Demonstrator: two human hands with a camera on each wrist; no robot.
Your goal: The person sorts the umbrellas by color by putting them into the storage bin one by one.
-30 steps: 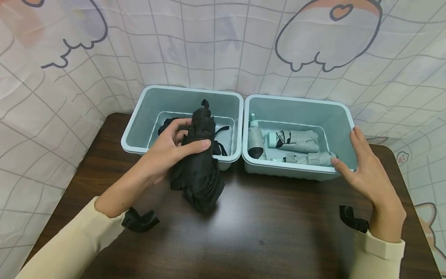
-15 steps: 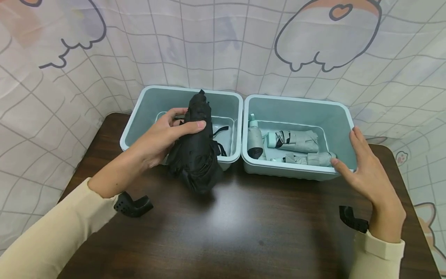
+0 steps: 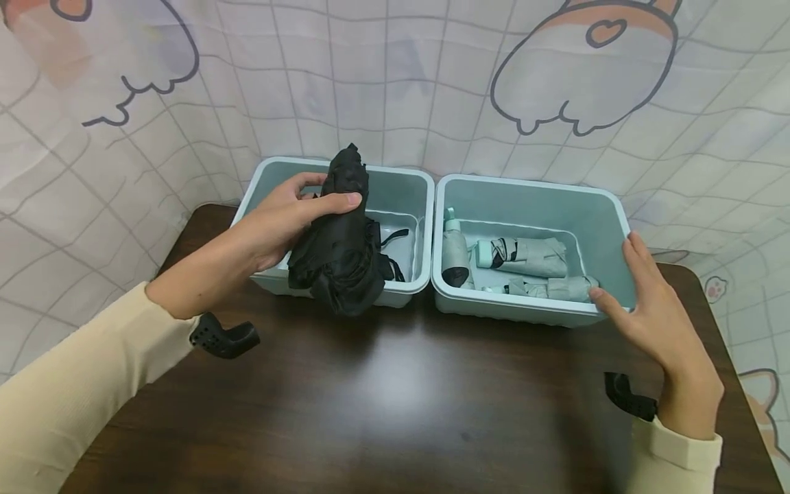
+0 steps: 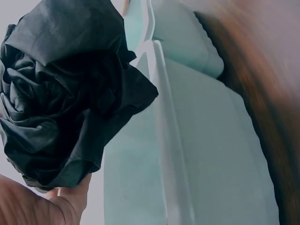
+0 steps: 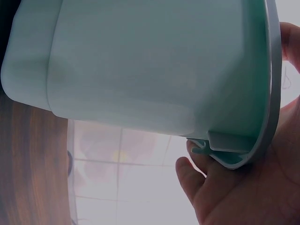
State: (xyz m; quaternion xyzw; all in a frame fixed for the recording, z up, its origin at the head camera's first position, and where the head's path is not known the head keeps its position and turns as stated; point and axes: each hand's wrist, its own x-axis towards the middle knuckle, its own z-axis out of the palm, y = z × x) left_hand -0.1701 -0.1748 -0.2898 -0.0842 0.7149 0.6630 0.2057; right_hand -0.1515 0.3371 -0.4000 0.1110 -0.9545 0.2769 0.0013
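My left hand (image 3: 280, 223) grips a folded black umbrella (image 3: 342, 250), thumb across its near side, above the left blue-grey bin (image 3: 426, 233). The umbrella's narrow end points toward the wall, its bunched cloth toward me; that cloth (image 4: 65, 93) fills much of the left wrist view. More black cloth and a strap (image 3: 395, 236) lie in that bin, partly hidden. At the far end of the right bin (image 3: 531, 184), my right hand (image 3: 657, 322) holds the rim, thumb at the front corner and fingertips (image 5: 187, 176) outside under the lip.
Inside the right bin lie folded grey umbrellas with mint handles: one upright-looking (image 3: 455, 254) at the left, one crosswise (image 3: 531, 255), one along the front (image 3: 552, 288). Both bins stand side by side on a dark wooden table (image 3: 395, 412), against a patterned curtain (image 3: 407, 89).
My left hand has carried the black umbrella up and away from me, from over the table's front side to over the left bin. My right hand has stayed on the right bin's rim.
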